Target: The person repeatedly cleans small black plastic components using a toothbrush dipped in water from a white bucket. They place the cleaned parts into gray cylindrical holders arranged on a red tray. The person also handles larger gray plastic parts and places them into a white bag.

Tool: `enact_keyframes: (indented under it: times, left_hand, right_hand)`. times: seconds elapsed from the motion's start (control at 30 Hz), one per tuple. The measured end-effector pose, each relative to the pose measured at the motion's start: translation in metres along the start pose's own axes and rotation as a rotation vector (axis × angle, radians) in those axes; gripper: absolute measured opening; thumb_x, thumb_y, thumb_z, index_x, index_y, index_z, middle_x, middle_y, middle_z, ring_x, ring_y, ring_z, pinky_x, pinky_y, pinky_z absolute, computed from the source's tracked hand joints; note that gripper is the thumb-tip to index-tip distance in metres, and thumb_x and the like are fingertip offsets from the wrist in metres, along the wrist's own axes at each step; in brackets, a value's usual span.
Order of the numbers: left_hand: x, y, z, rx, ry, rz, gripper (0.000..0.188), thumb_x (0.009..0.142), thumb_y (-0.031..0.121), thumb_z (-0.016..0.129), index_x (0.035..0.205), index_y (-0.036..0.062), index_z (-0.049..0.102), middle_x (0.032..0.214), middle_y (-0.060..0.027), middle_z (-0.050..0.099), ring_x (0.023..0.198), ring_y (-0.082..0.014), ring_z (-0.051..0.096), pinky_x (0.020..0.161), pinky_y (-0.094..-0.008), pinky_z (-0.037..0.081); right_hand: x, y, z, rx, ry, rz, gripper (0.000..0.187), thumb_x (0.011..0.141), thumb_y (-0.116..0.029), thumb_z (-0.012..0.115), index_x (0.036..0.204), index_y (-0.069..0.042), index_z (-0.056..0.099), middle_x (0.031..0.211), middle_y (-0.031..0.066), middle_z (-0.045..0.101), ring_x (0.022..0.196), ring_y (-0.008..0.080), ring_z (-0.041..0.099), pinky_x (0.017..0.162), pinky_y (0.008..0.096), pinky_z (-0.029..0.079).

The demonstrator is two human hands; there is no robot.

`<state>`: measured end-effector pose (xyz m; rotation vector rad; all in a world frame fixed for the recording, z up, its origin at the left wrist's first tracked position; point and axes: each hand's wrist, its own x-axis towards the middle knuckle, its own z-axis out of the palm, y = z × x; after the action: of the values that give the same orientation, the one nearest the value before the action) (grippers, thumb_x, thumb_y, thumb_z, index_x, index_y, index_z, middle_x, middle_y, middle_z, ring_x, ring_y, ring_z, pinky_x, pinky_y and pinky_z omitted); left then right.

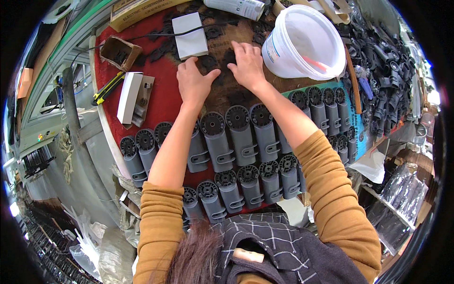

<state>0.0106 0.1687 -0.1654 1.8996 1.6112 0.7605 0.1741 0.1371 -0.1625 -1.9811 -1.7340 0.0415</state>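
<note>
My left hand (193, 81) rests at the near edge of a small white box (190, 36), thumb spread to the right and nothing visible in it. My right hand (248, 65) lies on the brown board (222, 83) just left of a white plastic bucket (286, 59), fingers spread and thumb toward the left hand. Flat black plastic pieces (208, 62) are scattered around and between both hands; some lie partly under the fingers. Below my forearms stand two rows of grey cylinders (218, 146) with black round ends, each with a loop-like clip; my arms hide a few.
On the red cloth at left lie a small open carton (120, 53), a yellow-black cutter (109, 88) and a white box (128, 99). A long yellow box (142, 12) and a spray can (236, 6) sit at the back. Black parts (385, 75) heap at right. A dark cable crosses the white box.
</note>
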Motion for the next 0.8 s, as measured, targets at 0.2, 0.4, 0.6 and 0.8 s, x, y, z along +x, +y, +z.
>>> enact_keyframes:
  times: [0.2, 0.4, 0.6, 0.8]
  left_hand:
    - [0.013, 0.010, 0.016, 0.057, 0.039, -0.186, 0.050, 0.068, 0.034, 0.080, 0.103, 0.0025, 0.064, 0.103, -0.0178, 0.060, 0.101, -0.0343, 0.056, 0.088, -0.0417, 0.046]
    - [0.025, 0.007, 0.017, -0.049, -0.034, -0.324, 0.031, 0.071, 0.019, 0.073, 0.096, 0.0040, 0.064, 0.101, -0.0161, 0.061, 0.100, -0.0338, 0.057, 0.086, -0.0424, 0.046]
    - [0.011, 0.001, 0.004, -0.056, -0.001, -0.119, 0.036, 0.074, 0.026, 0.074, 0.096, 0.0005, 0.063, 0.102, -0.0161, 0.063, 0.099, -0.0311, 0.059, 0.085, -0.0404, 0.047]
    - [0.011, 0.018, 0.006, 0.015, -0.116, -0.160, 0.040, 0.075, 0.026, 0.075, 0.103, 0.0015, 0.060, 0.096, -0.0150, 0.065, 0.091, -0.0299, 0.062, 0.080, -0.0403, 0.049]
  right_hand:
    - [0.014, 0.004, 0.005, 0.070, -0.268, 0.123, 0.040, 0.077, -0.015, 0.072, 0.112, -0.005, 0.056, 0.111, 0.0154, 0.056, 0.107, 0.0364, 0.049, 0.093, 0.0450, 0.040]
    - [-0.007, 0.003, -0.020, 0.379, 0.017, 0.017, 0.028, 0.077, -0.005, 0.066, 0.103, -0.002, 0.055, 0.095, 0.0170, 0.061, 0.090, 0.0379, 0.057, 0.084, 0.0429, 0.044]
    - [-0.072, 0.016, -0.062, 0.464, -0.131, 0.287, 0.033, 0.077, -0.006, 0.065, 0.109, -0.001, 0.060, 0.101, 0.0151, 0.062, 0.097, 0.0343, 0.057, 0.087, 0.0418, 0.044]
    - [-0.090, 0.010, -0.051, 0.280, -0.218, 0.091, 0.040, 0.075, -0.005, 0.069, 0.111, 0.001, 0.055, 0.103, 0.0172, 0.053, 0.098, 0.0364, 0.053, 0.090, 0.0426, 0.041]
